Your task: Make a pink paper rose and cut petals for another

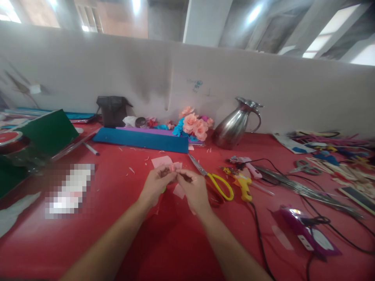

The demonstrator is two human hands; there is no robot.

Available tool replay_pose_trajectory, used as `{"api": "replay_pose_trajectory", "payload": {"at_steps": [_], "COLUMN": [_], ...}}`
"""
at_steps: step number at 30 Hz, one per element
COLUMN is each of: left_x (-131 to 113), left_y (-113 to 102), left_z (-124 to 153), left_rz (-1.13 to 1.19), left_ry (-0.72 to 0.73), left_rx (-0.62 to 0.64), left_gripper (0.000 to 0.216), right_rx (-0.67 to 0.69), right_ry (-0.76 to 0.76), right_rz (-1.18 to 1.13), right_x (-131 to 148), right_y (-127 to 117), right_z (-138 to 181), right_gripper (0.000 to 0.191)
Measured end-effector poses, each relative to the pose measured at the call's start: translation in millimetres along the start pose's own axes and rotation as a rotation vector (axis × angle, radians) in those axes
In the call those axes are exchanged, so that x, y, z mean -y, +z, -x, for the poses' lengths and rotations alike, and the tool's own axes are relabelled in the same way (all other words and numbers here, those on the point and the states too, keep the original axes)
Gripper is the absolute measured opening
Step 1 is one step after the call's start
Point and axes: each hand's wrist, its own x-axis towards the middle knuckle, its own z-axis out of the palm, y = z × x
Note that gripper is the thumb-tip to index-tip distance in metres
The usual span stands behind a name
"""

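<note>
My left hand (158, 182) and my right hand (193, 188) meet over the red table, fingertips closed together on a small pink paper piece (172, 168). Its exact shape is mostly hidden by the fingers. Behind the left hand lies a flat pink paper sheet (161, 160), and a pink scrap (179, 191) shows between the hands. A bit of something green peeks out under my left palm. Just right of my right hand rest large scissors (221, 187) with yellow handles, blades pointing away and to the left.
Farther back are a blue paper strip (140, 140), peach paper flowers (191, 124) and a steel jug (234, 125). A yellow glue gun (245, 187), a purple power strip (307, 232), black cords, wires (304, 191) and small scissors (306, 167) occupy the right. A green board (49, 130) stands left.
</note>
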Motion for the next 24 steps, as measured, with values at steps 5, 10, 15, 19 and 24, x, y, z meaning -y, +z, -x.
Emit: {"api": "replay_pose_trajectory", "payload": {"at_steps": [5, 10, 15, 19, 24], "left_x": [3.0, 1.9, 1.1, 2.3, -0.4], "left_y": [-1.5, -2.0, -0.8, -0.3, 0.5], "left_z": [-1.7, -1.6, -2.0, -3.0, -2.0], "left_rz": [-0.005, 0.000, -0.004, 0.034, 0.087], "left_ry": [0.004, -0.003, -0.021, -0.033, -0.072], "left_rx": [0.002, 0.003, -0.039, -0.026, -0.053], "left_gripper": [0.009, 0.012, 0.007, 0.005, 0.007], "right_rx": [0.027, 0.037, 0.068, 0.001, -0.001], "right_ry": [-0.002, 0.027, 0.066, 0.104, 0.108], "right_rz": [0.004, -0.020, -0.054, -0.164, -0.182], "right_x": [-0.5, 1.5, 3.2, 5.3, 5.9], "right_y": [-0.4, -0.3, 1.0, 2.4, 2.4], "right_z": [-1.6, -0.8, 0.7, 0.5, 0.1], "right_gripper": [0.018, 0.016, 0.014, 0.009, 0.010]}}
